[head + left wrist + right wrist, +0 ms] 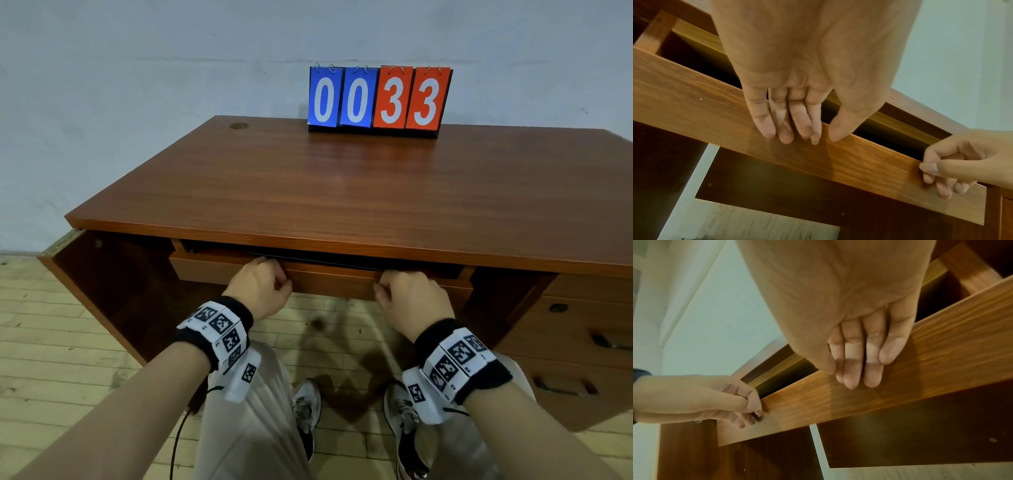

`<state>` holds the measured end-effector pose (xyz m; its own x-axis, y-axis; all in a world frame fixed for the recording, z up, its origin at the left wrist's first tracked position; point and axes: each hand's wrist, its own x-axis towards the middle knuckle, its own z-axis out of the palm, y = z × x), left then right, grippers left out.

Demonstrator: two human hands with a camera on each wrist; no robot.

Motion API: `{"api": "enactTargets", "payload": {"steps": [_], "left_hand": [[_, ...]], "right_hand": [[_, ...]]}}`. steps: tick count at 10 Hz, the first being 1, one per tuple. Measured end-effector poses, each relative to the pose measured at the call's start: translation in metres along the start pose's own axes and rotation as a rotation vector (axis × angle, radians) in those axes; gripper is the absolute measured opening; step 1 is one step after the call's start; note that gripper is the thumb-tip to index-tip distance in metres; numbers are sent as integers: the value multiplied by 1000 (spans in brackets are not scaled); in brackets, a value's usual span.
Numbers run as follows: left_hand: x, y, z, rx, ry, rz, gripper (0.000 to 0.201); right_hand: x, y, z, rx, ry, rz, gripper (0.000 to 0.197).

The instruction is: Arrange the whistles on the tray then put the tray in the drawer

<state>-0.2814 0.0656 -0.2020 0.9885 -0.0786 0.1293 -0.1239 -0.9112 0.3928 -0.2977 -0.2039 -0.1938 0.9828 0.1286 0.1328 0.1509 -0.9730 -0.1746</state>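
The wooden drawer (332,279) under the desktop (342,178) stands out only a little, with a narrow dark gap above its front. Something dark and flat (342,257) shows in that gap; I cannot tell whether it is the tray. No whistles are in view. My left hand (260,287) rests on the left part of the drawer front (694,100), fingers (785,129) flat on the face and thumb at its top edge. My right hand (411,298) lies the same way further right, its fingers (859,369) straight against the drawer front (941,353).
A flip scoreboard (378,99) reading 0033 stands at the back of the desktop. A stack of side drawers (582,342) is at the right and the desk's side panel (113,291) at the left. My legs and shoes (305,407) are on the plank floor below.
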Motion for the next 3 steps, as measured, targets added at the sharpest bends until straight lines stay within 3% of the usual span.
{"api": "enactTargets", "payload": {"steps": [2, 3], "left_hand": [[-9, 13, -25, 6, -182, -25, 24], [-14, 26, -38, -60, -181, -43, 22]], "right_hand": [[0, -1, -18, 29, -140, 22, 24], [-1, 1, -32, 92, -171, 13, 23]]}}
